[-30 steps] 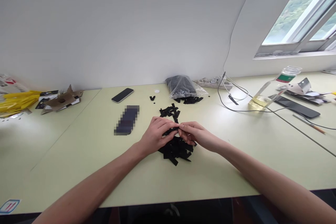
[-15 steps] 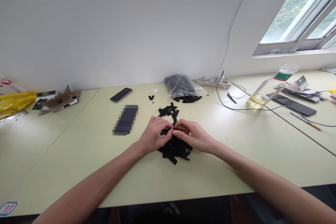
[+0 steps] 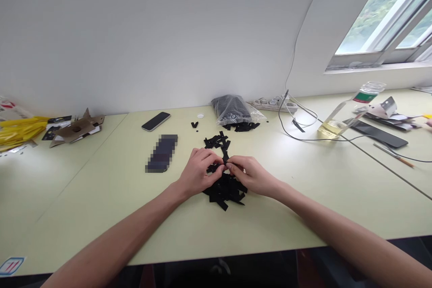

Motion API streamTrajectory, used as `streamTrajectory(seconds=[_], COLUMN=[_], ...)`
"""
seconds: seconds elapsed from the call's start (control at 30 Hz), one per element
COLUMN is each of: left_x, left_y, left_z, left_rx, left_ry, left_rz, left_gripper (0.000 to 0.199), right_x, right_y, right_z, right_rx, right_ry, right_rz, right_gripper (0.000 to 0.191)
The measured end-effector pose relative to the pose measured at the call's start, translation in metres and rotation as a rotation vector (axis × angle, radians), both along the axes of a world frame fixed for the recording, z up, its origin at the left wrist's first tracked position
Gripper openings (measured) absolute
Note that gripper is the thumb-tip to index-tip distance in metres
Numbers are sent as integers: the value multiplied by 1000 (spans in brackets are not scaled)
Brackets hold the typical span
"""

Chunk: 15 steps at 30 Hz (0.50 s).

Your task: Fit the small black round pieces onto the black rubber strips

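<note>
My left hand (image 3: 201, 171) and my right hand (image 3: 253, 174) meet fingertip to fingertip over a heap of short black strips (image 3: 225, 192). Each hand is closed in a pinch, thumb against forefinger. Between the fingertips is a small black strip (image 3: 226, 163), mostly covered by the fingers. More black strips (image 3: 218, 140) lie loose just beyond my hands. A clear plastic bag (image 3: 232, 107) full of black pieces rests against the wall, with several strips spilling from its front.
Left of my hands lie a phone (image 3: 155, 121) and a pixelated dark rectangle (image 3: 162, 154). To the right are a tilted bottle (image 3: 332, 128) of yellowish liquid, a power strip (image 3: 266, 105), cables, a black slab (image 3: 380, 134) and a brush (image 3: 394, 156). Torn cardboard (image 3: 76, 130) lies far left.
My right fingertips have shifted slightly and closed nearer the left ones; less of the black strip shows between them. The heap stays as it was.
</note>
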<state>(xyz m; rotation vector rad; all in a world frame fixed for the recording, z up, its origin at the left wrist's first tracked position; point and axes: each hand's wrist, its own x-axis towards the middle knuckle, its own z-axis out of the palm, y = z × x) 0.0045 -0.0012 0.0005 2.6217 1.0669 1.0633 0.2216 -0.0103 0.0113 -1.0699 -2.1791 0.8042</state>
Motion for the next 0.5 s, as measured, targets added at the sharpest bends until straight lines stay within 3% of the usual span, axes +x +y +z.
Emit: streamTrajectory(seconds=[0.23,0.5], left_x=[-1,2], left_y=[2,-1], left_z=[-4,-1], left_rx=[-1,79], left_ry=[76,250], left_rz=[-48,-68], left_gripper=[10,15], right_x=[0,-2], right_y=[-1,-4], right_z=[-3,-6], right_rx=[37,196], right_ry=[-66,-192], right_rz=[60,149], right_gripper=[29,24])
